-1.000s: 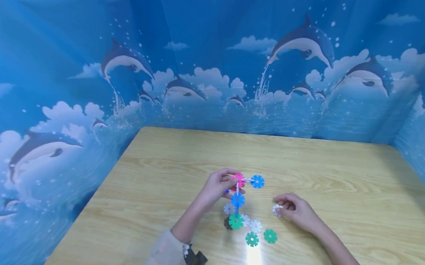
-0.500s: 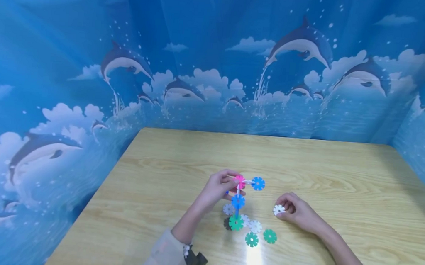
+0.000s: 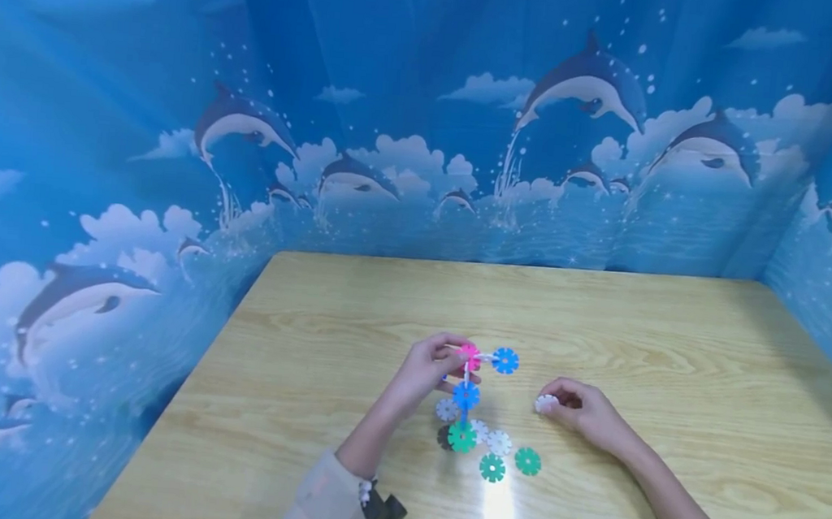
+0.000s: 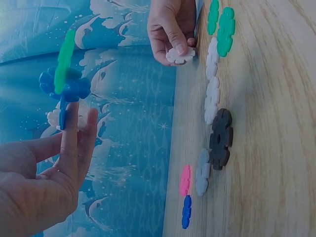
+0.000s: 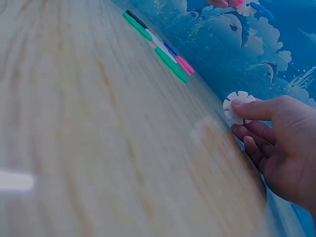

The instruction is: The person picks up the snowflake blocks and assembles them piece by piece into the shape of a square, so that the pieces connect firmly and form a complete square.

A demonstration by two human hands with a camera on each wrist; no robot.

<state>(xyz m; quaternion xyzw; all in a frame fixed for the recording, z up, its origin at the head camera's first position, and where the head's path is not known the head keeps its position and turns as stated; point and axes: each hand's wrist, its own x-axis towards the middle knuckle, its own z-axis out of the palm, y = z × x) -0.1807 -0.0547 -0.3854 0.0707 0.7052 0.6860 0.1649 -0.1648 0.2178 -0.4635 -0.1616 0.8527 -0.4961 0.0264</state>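
In the head view my left hand (image 3: 417,374) pinches a pink snowflake disc (image 3: 469,357), part of a joined chain held above the table. A white disc seen edge-on links it to a blue disc (image 3: 506,360) on the right. Below hang another blue disc (image 3: 466,395) and a green disc (image 3: 462,437). The left wrist view shows this green disc (image 4: 64,61) edge-on beside the blue one; the pink piece is hidden there. To the right, apart from the chain, my right hand (image 3: 590,413) holds a white snowflake disc (image 5: 238,107) between thumb and fingers.
Loose discs lie on the wooden table (image 3: 285,436) under and before the chain: two green (image 3: 492,468), white ones (image 3: 499,443), a grey one (image 3: 446,410), a black one (image 4: 221,139), a pink one (image 4: 185,180) and a dark blue one (image 4: 186,212). A dolphin-print curtain (image 3: 391,209) stands behind.
The white disc in my right hand turned its face toward the head camera, then tipped flatter. My left hand and the chain have stayed almost in place.
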